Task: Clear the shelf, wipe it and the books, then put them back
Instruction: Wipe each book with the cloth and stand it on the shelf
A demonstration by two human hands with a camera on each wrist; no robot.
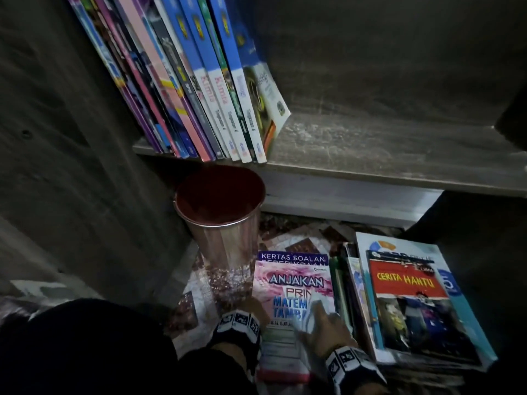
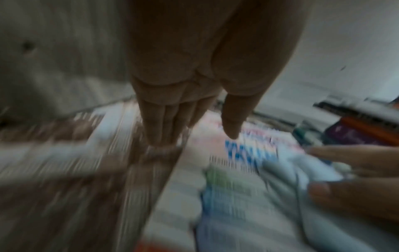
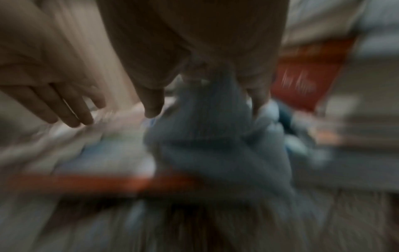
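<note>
Caught mid-wipe on the floor below the shelf (image 1: 385, 149): maths workbook "Anjakan Prima" (image 1: 291, 277), laid cover up on top of other books, between a red waste bin (image 1: 219, 203) and a taller pile topped by "Cerita Hantu" (image 1: 407, 303). Steadied at its left edge by the left hand (image 1: 251, 307), fingers (image 2: 164, 122) straight and close together, gripping nothing. Rubbed across the lower cover with a pale blue cloth (image 1: 312, 309), bunched and clutched between thumb and fingers of the right hand (image 1: 323, 323). Ranged along the shelf's left end, a leaning row of textbooks (image 1: 199, 89); right end of the board bare and streaked. Judged risks from here: workbook sliding off its stack under a hard sideways stroke, with only light pressure on one edge; neighbouring pile nudged askew by the right wrist; leaning row toppling, with nothing propping its open side; bin knocked over by the left arm.
</note>
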